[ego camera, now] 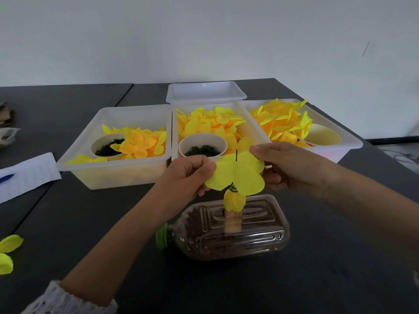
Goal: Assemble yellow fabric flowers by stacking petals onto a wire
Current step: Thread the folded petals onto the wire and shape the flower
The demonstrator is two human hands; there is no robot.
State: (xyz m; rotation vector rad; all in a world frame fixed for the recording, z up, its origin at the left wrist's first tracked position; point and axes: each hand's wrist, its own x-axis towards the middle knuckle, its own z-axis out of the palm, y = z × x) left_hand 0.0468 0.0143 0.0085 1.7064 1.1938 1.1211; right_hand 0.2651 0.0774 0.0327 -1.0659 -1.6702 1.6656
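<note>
While both hands are up over the bottle, I can see the yellow petal layer (235, 172) sitting on the thin dark wire (236, 155), with the wire tip poking up through its middle. My left hand (188, 175) has a narrow grip, pinching the left edge of that petal layer between thumb and curled fingers. My right hand (292, 166) pinches the right side, thumb on top at the far edge, the other fingers tucked behind the fabric.

Just below the layer there's a small green piece (233, 189) on the wire and a closed yellow bud (234, 201) under that. The wire stands in a tan block (232, 219) on a clear plastic bottle (229, 230) lying on its side on the dark tabletop (317, 279), green cap (162, 236) pointing left.

Farther back are three white trays of loose yellow petals: left tray (113, 168), middle tray (251, 130), right tray (347, 141). A paper cup (203, 145) with dark green bits sits in the middle one. A couple of loose petals (8, 252) lie at the near left edge.
</note>
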